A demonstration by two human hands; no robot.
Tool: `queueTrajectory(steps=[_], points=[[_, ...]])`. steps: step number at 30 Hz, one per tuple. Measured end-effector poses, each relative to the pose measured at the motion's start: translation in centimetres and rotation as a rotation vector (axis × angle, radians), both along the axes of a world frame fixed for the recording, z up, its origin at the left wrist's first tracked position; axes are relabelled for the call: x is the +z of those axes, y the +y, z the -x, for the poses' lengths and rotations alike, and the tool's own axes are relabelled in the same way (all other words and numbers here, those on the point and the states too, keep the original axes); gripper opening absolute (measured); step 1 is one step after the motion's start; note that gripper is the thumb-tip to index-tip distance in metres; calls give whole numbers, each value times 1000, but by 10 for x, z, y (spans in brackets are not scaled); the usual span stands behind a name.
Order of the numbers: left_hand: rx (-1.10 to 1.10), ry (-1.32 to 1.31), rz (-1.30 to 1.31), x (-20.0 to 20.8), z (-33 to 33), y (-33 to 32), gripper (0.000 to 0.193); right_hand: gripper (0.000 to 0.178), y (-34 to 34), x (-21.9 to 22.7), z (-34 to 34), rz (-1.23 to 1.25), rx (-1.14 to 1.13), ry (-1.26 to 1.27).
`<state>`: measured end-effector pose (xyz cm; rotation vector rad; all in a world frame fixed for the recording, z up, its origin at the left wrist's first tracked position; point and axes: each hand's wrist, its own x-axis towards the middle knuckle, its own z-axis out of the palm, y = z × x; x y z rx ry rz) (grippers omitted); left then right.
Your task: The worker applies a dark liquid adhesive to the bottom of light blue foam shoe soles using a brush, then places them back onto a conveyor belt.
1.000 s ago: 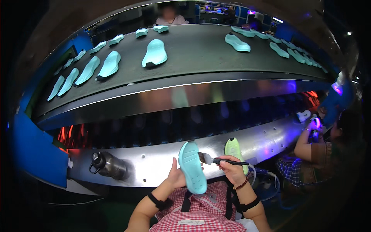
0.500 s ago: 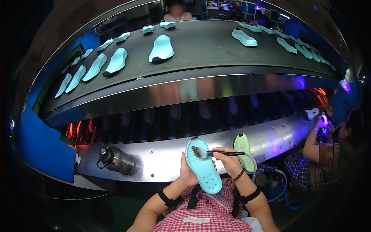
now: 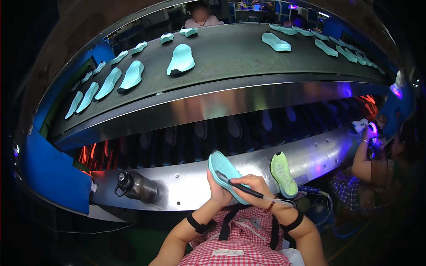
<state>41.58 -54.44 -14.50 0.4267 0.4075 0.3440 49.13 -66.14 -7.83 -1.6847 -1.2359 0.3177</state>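
The L hand (image 3: 218,190), lower ctr of the frame, grips a pale-blue sole (image 3: 225,165) by its left edge, thumb up along it; the sole is tilted, lower ctr, over the edge of a metal ledge (image 3: 191,182); the R hand (image 3: 255,185), just R of it, clasps a black-handled brush (image 3: 246,190) w/ fingers closed round the handle, the brush's head over the sole's inner face, bristle contact hard to tell; a green sole (image 3: 284,175) lies on the ledge near the R hand; a dark bottle (image 3: 140,187) lies lower left; more pale-blue soles (image 3: 181,60) sit on a belt (image 3: 226,55) across the upper frame; a white label (image 3: 227,252), btm ctr on the red-and-white check garment (image 3: 235,241), bears print too small to read.
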Motion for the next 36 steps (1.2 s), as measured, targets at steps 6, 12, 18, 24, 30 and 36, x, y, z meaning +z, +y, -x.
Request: queueTrajectory(steps=[6, 12, 18, 24, 30, 36], points=[[-140, -135, -39, 14, 13, 25, 82, 20, -35, 35, -17, 308, 315, 186], [-237, -169, 212, 36, 13, 1, 86, 21, -21, 52, -9, 97, 48, 517], [-326, -240, 24, 46, 17, 10, 87, 21, -30, 58, -5, 47, 207, 548], [-116, -395, -39, 50, 16, 15, 91, 24, -32, 51, 4, -53, 498, 191], [34, -506, -148, 58, 20, 24, 91, 24, -35, 46, 5, -35, 282, 213], [131, -567, -237, 65, 23, 33, 95, 27, -38, 41, 5, -189, 112, 246]])
